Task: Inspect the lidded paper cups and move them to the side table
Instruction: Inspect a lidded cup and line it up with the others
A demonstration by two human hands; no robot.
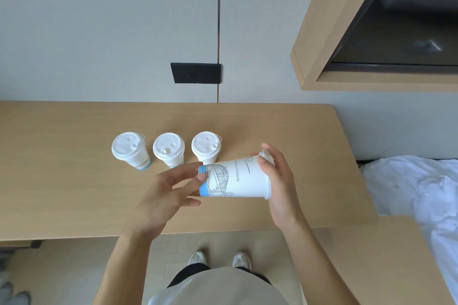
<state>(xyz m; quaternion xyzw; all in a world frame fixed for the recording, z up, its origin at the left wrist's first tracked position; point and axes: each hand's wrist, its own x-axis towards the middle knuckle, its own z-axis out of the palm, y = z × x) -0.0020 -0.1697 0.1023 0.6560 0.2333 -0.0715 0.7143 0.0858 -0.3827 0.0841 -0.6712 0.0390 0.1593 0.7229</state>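
Observation:
A white paper cup (235, 179) with a blue base band and a line drawing lies on its side in the air above the wooden table (74, 193). My right hand (277, 181) grips its lidded end on the right. My left hand (168, 193) touches its blue base with the fingertips. Three more lidded cups stand upright in a row behind it: the left cup (130, 150), the middle cup (169, 150) and the right cup (206, 146).
A lower wooden surface (386, 255) adjoins the table at the right front. White bedding (421, 193) lies at the far right. A black socket panel (195, 73) sits on the wall behind, and a wood-framed dark screen (401, 32) hangs at the upper right.

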